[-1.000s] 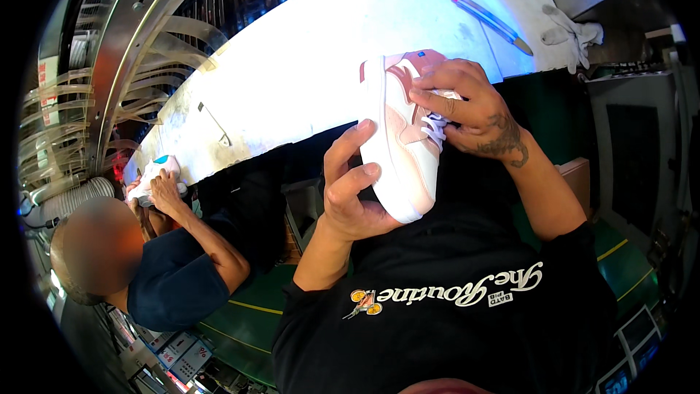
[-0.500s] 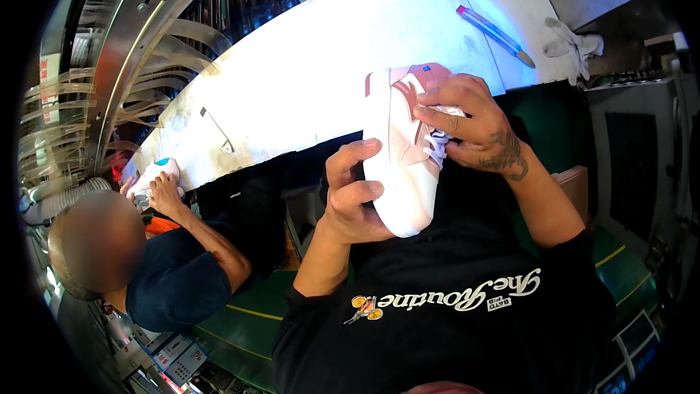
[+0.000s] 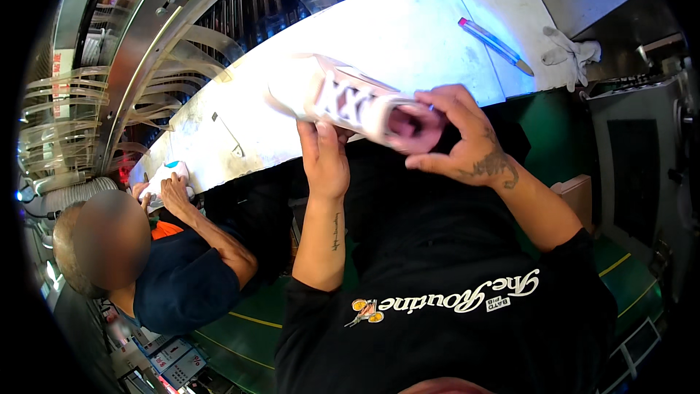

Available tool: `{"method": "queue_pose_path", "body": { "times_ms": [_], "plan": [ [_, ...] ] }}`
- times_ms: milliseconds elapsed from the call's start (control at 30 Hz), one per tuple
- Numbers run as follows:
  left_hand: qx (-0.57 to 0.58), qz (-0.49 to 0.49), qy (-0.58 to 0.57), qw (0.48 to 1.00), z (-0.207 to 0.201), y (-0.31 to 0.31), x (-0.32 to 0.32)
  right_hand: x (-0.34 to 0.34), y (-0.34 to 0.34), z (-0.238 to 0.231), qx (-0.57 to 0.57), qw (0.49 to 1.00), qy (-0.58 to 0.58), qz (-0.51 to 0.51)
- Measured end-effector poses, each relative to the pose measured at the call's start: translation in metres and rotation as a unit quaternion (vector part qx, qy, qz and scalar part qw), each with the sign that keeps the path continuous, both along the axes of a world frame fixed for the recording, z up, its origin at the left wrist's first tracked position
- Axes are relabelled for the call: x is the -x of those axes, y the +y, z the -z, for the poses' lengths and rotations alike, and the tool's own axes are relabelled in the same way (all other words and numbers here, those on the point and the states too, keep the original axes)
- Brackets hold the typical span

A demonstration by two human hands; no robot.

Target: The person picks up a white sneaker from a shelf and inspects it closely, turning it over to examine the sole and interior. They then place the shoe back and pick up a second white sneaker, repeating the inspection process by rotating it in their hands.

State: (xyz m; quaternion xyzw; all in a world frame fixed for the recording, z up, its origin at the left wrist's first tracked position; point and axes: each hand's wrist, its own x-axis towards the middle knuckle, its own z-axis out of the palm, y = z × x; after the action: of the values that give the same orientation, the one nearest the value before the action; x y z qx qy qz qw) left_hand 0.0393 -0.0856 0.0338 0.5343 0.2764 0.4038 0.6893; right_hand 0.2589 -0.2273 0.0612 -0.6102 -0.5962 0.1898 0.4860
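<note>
A white and pink sneaker is held above the near edge of the white work table, blurred by motion. Its laces face up, the toe points to the far left and the ankle opening lies at the right. My left hand grips the sneaker's near side by the middle, some fingers hidden beneath it. At the heel end, my right hand closes round the collar, thumb on the near side and fingers on the far side.
On the white table lie a brush and a thin metal piece. White gloves rest at its right end. To the left, a co-worker handles another white shoe. Clear strip curtains hang behind.
The sneaker has turned from toe-toward-me with its side up to toe-far-left with laces up. My left hand moved to its near side, my right from the laces to the heel.
</note>
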Motion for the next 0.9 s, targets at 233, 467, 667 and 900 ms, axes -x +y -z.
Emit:
{"method": "queue_pose_path", "body": {
  "times_ms": [233, 467, 667, 900],
  "plan": [
    [0.106, 0.010, 0.152, 0.983, -0.007, -0.018, -0.023, 0.017, -0.009, -0.010, 0.095, 0.970, 0.199, -0.106],
    [0.035, 0.139, 0.074, 0.987, -0.007, -0.026, -0.006, 0.021, -0.010, -0.023, -0.019, 0.998, 0.054, -0.008],
    [-0.310, 0.112, 0.371, 0.868, -0.049, -0.047, -0.017, 0.019, -0.004, -0.018, 0.090, 0.979, -0.163, 0.084],
    [-0.289, 0.074, 0.372, 0.879, -0.039, -0.047, -0.018, 0.009, -0.003, -0.004, -0.106, 0.982, -0.123, 0.099]
  ]
}}
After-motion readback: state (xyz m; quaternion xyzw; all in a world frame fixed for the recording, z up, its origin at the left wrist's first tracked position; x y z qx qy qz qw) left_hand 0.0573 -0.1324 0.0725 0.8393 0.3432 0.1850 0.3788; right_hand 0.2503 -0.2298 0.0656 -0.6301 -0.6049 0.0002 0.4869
